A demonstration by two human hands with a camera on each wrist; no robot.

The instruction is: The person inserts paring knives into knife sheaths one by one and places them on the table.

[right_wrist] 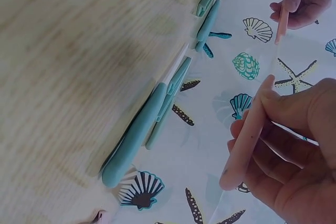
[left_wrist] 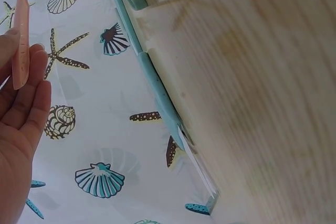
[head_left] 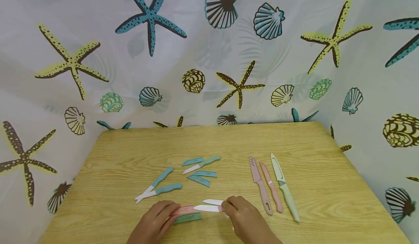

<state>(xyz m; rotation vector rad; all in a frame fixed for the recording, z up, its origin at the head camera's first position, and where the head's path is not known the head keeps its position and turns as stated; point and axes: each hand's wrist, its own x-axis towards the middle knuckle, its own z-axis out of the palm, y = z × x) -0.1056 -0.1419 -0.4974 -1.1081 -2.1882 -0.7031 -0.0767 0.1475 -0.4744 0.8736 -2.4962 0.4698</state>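
Note:
My left hand pinches a pink blade sheath, seen edge-on between thumb and fingers in the left wrist view. A small knife is in my right hand; the right wrist view shows its pink handle gripped between thumb and fingers. Its white blade points left, the tip at the open end of the sheath. Just below the pink sheath lies a green sheath with lettering. Behind the held knife is a second white blade, its handle hidden by my right hand.
Two blue-handled knives lie left with blades crossing. Farther back are several blue sheaths and a green-handled knife. To the right lie a mauve knife, a pink knife and a long pale-green knife on the wooden table.

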